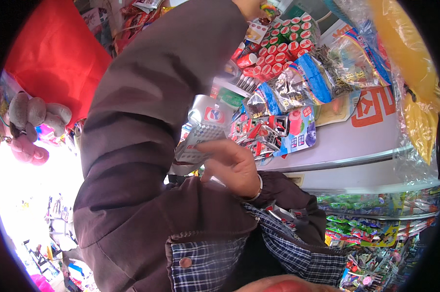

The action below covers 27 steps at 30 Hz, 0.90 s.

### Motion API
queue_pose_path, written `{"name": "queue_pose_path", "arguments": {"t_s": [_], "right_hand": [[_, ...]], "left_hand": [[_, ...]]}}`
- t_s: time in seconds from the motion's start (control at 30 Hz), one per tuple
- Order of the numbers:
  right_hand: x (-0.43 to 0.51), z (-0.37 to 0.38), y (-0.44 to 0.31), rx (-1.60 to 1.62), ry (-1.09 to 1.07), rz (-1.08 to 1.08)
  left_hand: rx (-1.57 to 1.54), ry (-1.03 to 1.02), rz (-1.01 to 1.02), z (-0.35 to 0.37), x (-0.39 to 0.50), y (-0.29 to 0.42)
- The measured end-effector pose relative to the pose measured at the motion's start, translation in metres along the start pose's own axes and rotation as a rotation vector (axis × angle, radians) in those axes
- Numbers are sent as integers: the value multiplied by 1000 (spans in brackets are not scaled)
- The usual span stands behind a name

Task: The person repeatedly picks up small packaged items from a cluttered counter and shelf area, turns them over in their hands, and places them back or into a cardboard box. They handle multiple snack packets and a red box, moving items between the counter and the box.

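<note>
My left hand [250,8] is at the top edge, partly cut off, beside a small colourful wrapped item [269,11]; whether it grips this is unclear. My right hand [234,166], blurred and wearing a wristband, has bent fingers. Its index fingertip overlaps the lower part of a silver packet [213,120] with a red and blue emblem. A firm hold on the packet cannot be made out. Small silver and red packets [283,217] show at my right sleeve, by the checked jacket lining.
Red and green capped cylinders [278,54] stand bundled on a white surface [336,146]. Nearby are blue-topped clear bags [300,84], small red sachets [258,135] and a fruit-print pack [300,127]. Yellow plastic [413,73] hangs right; red cloth [59,54] and plush toys [34,116] hang left.
</note>
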State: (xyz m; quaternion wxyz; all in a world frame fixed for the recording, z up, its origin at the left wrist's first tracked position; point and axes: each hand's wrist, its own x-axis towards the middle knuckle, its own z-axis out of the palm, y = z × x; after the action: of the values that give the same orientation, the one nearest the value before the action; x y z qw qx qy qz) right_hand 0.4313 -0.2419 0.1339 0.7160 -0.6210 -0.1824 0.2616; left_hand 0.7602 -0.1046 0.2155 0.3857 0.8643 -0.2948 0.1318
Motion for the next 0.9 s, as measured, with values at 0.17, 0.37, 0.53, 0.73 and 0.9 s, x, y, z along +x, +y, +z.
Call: {"name": "queue_pose_path", "arguments": {"t_s": [0.17, 0.37, 0.53, 0.73, 0.9], "right_hand": [[0, -4, 3, -20, -59, -67], [-1, -6, 0, 21, -62, -62], [-2, -6, 1, 32, -24, -82], [-3, -9, -2, 15, 51, -99], [3, -9, 6, 70, 209, -23]], "left_hand": [[751, 78, 405, 27, 5, -19], [470, 36, 190, 54, 37, -67], [363, -33, 167, 65, 48, -87], [-25, 247, 75, -3, -60, -4], [-646, 245, 185, -40, -233, 117]]}}
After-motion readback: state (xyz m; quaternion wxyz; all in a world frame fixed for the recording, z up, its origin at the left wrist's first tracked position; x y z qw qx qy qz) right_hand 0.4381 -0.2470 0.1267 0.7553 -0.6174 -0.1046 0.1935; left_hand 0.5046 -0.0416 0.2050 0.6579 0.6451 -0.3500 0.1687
